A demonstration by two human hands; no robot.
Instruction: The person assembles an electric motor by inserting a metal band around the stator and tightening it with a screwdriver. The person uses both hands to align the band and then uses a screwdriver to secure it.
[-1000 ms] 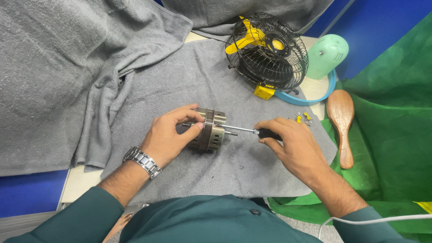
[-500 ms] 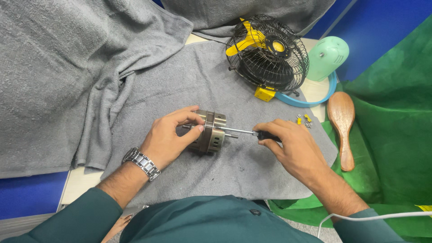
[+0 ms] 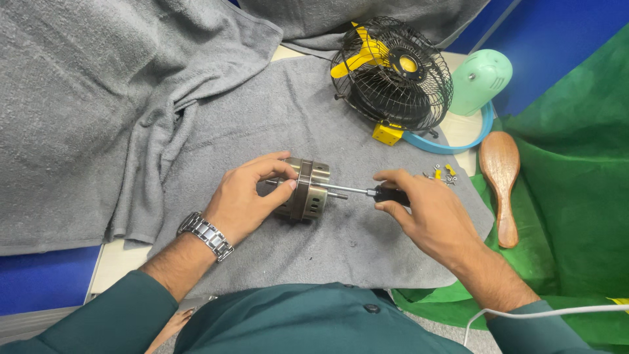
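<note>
Both hands busy: left hand clamps the heavy, rigid motor by its casing, right hand grips the screwdriver.

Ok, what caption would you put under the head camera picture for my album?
Left hand steadies a metal motor housing on grey towel; right hand holds a screwdriver against it.
</note>
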